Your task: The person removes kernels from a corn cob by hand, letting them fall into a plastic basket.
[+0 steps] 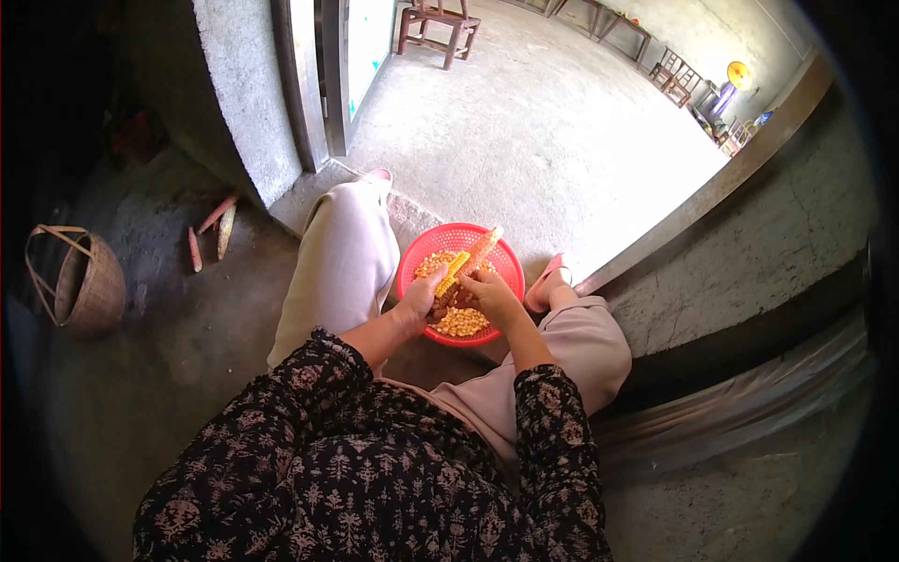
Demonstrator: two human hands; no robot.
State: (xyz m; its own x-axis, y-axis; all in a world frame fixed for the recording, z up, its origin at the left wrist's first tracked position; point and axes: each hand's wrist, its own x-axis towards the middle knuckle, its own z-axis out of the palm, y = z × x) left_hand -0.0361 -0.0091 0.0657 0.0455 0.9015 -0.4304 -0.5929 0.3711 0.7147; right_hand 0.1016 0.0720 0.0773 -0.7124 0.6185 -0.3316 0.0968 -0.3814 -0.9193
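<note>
My left hand [423,298] is closed around an ear of corn [452,272] with yellow kernels on it. In my right hand [491,294] is a reddish, mostly bare corncob [483,247], pressed alongside the ear so the two lie nearly parallel. Both hands are close together over a red plastic colander [511,266], which sits low between my legs. Loose yellow corn kernels [461,324] lie in it, partly hidden by my hands. Some of my fingertips are hidden behind the corn.
On the floor at left lie several bare cobs [225,230] near a wicker basket [97,286] with a handle. A doorframe [335,84] rises ahead. Beyond it are a wooden stool [440,34] and chairs [674,75]. A wall [740,253] stands close on my right.
</note>
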